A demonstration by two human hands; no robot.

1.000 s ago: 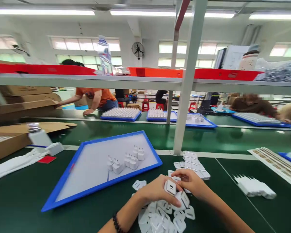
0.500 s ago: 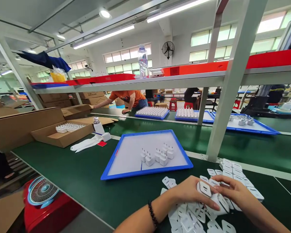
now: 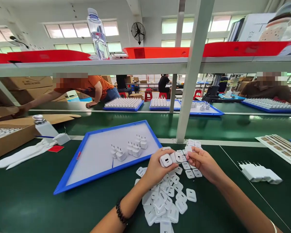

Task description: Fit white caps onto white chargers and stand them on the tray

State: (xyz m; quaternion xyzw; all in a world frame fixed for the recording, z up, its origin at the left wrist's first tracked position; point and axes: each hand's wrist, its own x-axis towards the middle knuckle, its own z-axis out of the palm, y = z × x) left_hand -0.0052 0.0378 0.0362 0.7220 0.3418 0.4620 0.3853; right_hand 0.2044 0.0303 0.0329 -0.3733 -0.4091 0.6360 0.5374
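Observation:
My left hand [image 3: 155, 164], with a dark beaded bracelet at the wrist, is closed around white plug chargers [image 3: 166, 160]; their faces with a port slot show at the fingertips. Right beside them, my right hand [image 3: 205, 161] pinches a small white piece, mostly covered by the fingers, perhaps a cover plate. Below both hands spreads a loose heap of white cover plates [image 3: 163, 202]. More plates lie in neat rows [image 3: 193, 173] under and behind my right hand. Left of my hands, a blue-rimmed white tray [image 3: 94, 161] carries several chargers [image 3: 135, 150] with prongs up.
A shelf post [image 3: 188, 97] rises behind the hands. White chargers [image 3: 259, 171] lie on the right, near stacked card sheets [image 3: 278, 149]. On the left are a glove [image 3: 26, 153], a metal-topped bottle [image 3: 46, 127] and a cardboard box [image 3: 14, 142]. Co-workers are across the bench.
The view has swung to the right. Both hands have lifted off the heap; the left keeps the chargers while the right now pinches a small white piece beside them.

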